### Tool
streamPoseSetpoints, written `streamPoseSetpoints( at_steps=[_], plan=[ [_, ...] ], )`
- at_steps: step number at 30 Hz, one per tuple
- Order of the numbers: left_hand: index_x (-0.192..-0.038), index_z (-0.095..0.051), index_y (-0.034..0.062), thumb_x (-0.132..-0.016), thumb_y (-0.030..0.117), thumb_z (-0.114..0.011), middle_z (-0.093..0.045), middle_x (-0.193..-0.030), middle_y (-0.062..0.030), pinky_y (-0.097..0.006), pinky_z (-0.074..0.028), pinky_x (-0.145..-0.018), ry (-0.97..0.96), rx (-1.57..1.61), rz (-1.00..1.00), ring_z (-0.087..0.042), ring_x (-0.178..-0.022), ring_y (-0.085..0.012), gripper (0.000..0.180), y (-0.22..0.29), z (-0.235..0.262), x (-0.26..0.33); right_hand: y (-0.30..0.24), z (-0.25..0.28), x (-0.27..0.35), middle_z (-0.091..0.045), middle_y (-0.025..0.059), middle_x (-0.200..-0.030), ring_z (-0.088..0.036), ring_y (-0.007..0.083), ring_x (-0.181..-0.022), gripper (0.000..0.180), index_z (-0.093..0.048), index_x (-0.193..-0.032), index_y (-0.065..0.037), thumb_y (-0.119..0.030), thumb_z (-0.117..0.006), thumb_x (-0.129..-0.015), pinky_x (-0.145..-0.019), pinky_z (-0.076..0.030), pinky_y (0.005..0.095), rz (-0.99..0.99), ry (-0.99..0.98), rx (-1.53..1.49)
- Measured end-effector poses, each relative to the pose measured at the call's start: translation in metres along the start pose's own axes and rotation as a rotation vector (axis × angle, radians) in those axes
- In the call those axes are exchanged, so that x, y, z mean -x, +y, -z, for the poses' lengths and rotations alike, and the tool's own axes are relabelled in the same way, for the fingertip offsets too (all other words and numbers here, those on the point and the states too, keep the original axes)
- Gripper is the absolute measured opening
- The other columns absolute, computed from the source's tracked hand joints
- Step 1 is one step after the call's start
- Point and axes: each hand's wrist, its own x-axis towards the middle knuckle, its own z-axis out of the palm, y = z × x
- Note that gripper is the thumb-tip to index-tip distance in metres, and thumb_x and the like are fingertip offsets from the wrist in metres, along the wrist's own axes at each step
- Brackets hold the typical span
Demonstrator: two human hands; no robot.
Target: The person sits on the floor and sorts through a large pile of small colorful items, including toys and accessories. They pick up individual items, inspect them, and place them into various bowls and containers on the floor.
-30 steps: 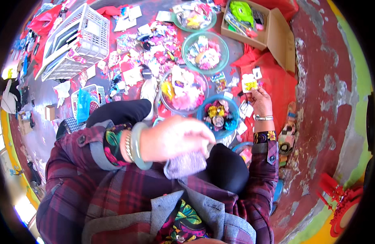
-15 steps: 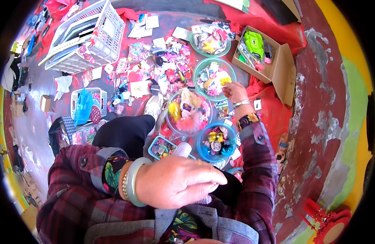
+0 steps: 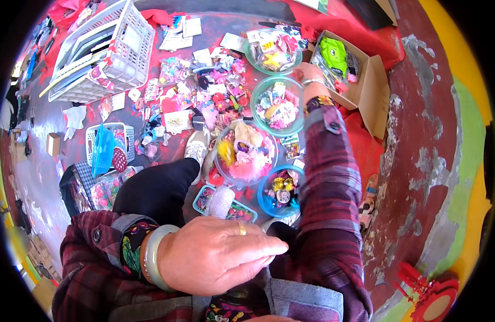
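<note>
My right hand (image 3: pixel 310 73) reaches far out to the gap between the upper green-tinted bowl (image 3: pixel 254 63) and the open cardboard box (image 3: pixel 379 91). Its fingers are small and smeared, so any grip is unclear. The upper bowl contains small packets and a yellow star. Closer in are another green-tinted bowl (image 3: pixel 256 119) of hair ornaments, a clear bowl (image 3: pixel 219 167) of pink and yellow fluffy pieces, and a blue bowl (image 3: pixel 269 209) of dark and gold ones. My left hand (image 3: pixel 218 252) hovers before my body, fingers pressed together; its palm side is hidden. Beyond it stands a fuzzy lilac roll (image 3: pixel 220 202).
A white plastic crate (image 3: pixel 132 53) of flat items stands at far left. Loose accessories (image 3: pixel 215 88) cover the middle ground. A white basket (image 3: pixel 130 140) with a blue lid (image 3: pixel 102 150) lies left of my leg. A small tray (image 3: pixel 247 216) sits beside the lilac roll.
My right hand has left the middle green-tinted bowl, where it pinched something yellow, and moved farther away toward the upper bowl and cardboard box. My left hand has shifted slightly left and nearer.
</note>
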Motion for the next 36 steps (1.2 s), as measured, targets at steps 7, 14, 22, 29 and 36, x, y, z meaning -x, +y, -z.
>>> streamPoseSetpoints(
  at_steps=[7, 14, 22, 29, 36],
  plan=[
    [-0.094, -0.059, -0.0017, -0.076, 0.002, -0.054, -0.063, -0.079, -0.0117, -0.030, -0.049, -0.060, -0.051, 0.070, 0.040, -0.062, -0.067, -0.0229, 0.019, 0.009, -0.006, -0.001, 0.193, 0.087, 0.143, -0.062, 0.0054, -0.081, -0.058, 0.0149, -0.066, 0.020, -0.056, -0.097, -0.005, -0.016, -0.052, -0.081, -0.054, -0.041, 0.0260, -0.333, 0.293, -1.025],
    [-0.096, -0.058, -0.0048, -0.076, -0.001, -0.052, -0.062, -0.080, -0.0141, -0.030, -0.049, -0.061, -0.149, -0.028, 0.157, -0.062, -0.069, -0.0239, 0.021, 0.015, -0.024, -0.023, 0.340, 0.029, 0.263, -0.061, 0.0067, -0.074, -0.057, 0.0145, -0.052, 0.012, -0.055, -0.093, -0.006, -0.010, -0.051, -0.082, -0.039, -0.039, 0.0199, -0.665, 0.733, -1.278],
    [-0.097, -0.058, -0.0015, -0.074, -0.003, -0.051, -0.062, -0.077, -0.0120, -0.028, -0.048, -0.059, -0.225, -0.016, 0.179, -0.062, -0.067, -0.0233, 0.024, 0.003, -0.052, -0.054, 0.498, -0.079, 0.249, -0.061, 0.0130, -0.067, -0.059, 0.0222, -0.060, 0.026, -0.058, -0.088, -0.002, -0.026, -0.053, -0.080, -0.053, -0.047, 0.0302, -0.543, 0.462, -0.318],
    [-0.095, -0.059, -0.0013, -0.073, -0.005, -0.051, -0.062, -0.077, -0.0115, -0.027, -0.047, -0.060, -0.213, -0.061, 0.352, -0.062, -0.068, -0.0215, 0.023, -0.009, -0.072, -0.081, 0.328, -0.052, 0.156, -0.057, 0.0171, -0.099, -0.054, 0.0335, -0.096, 0.033, -0.054, -0.099, -0.003, -0.027, -0.054, -0.076, -0.081, -0.044, 0.0421, -0.252, 0.482, 0.217],
    [-0.096, -0.058, -0.0038, -0.075, -0.005, -0.049, -0.062, -0.078, -0.0133, -0.027, -0.047, -0.063, -0.204, -0.035, 0.460, -0.062, -0.070, -0.0218, 0.023, -0.028, -0.069, -0.092, 0.331, -0.064, 0.098, -0.054, 0.0140, -0.108, -0.053, 0.0322, -0.101, 0.043, -0.042, -0.114, -0.007, -0.024, -0.056, -0.077, -0.082, -0.044, 0.0431, -0.461, 0.415, 0.313]
  ],
)
